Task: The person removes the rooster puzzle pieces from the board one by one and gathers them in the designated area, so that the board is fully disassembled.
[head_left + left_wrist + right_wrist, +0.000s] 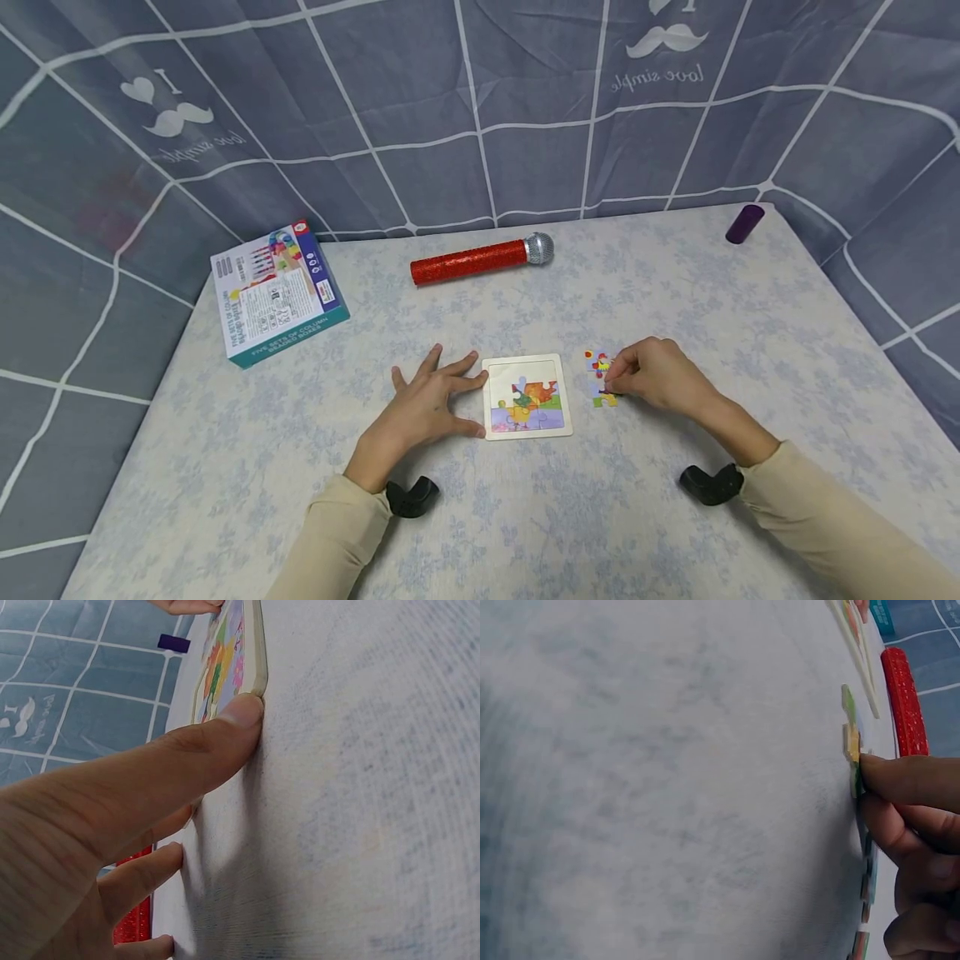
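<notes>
A square puzzle tray (529, 359) lies flat on the table, its lower part and right side filled with coloured pieces and its upper left bare. My left hand (426, 406) is spread beside it; the thumb (244, 712) touches the near left corner and the index finger reaches the left edge. To the right of the tray, my right hand (663, 375) pinches a puzzle piece (853, 742) between thumb and index finger, low over the table. Other loose puzzle pieces (601, 364) lie by its fingertips, partly hidden by the hand.
Behind the tray lies a red glitter microphone (472, 262) with a silver head. A boxed bead set (281, 292) sits at the back left. At the far right corner is a purple cylinder (745, 224). Grey-blue checked curtains (420, 108) hang behind the patterned table (525, 517).
</notes>
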The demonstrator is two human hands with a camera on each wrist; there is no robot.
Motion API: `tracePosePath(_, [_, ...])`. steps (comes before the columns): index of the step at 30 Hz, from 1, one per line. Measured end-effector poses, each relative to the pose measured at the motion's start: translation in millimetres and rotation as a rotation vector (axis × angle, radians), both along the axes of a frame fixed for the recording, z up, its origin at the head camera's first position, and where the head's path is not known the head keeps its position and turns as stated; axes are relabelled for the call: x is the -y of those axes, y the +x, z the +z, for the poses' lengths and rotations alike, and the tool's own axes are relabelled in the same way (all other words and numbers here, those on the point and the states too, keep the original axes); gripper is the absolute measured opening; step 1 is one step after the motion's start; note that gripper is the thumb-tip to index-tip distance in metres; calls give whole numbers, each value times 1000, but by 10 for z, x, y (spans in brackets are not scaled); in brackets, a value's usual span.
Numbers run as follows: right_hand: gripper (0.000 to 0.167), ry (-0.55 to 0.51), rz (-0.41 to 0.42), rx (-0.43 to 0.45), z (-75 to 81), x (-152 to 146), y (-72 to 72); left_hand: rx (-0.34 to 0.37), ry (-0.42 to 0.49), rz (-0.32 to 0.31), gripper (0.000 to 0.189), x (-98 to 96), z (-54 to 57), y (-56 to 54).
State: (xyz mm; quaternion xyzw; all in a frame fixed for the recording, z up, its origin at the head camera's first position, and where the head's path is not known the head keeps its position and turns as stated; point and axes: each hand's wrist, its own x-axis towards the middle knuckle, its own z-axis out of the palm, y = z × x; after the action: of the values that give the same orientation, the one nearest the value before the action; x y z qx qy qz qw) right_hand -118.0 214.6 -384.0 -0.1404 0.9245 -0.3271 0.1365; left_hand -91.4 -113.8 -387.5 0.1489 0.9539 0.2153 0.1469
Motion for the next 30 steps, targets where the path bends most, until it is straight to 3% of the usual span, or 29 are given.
tracePosePath(12, [8, -9, 1, -10, 22, -10, -1, -3, 14, 2, 78, 1, -11, 8])
tracePosePath(19, [7, -40, -15, -67, 67, 79, 29, 1, 22, -2, 78, 1, -10, 13])
tracePosePath(30, [16, -66, 152, -110, 59, 651, 41, -1, 27, -2, 78, 3, 2, -7])
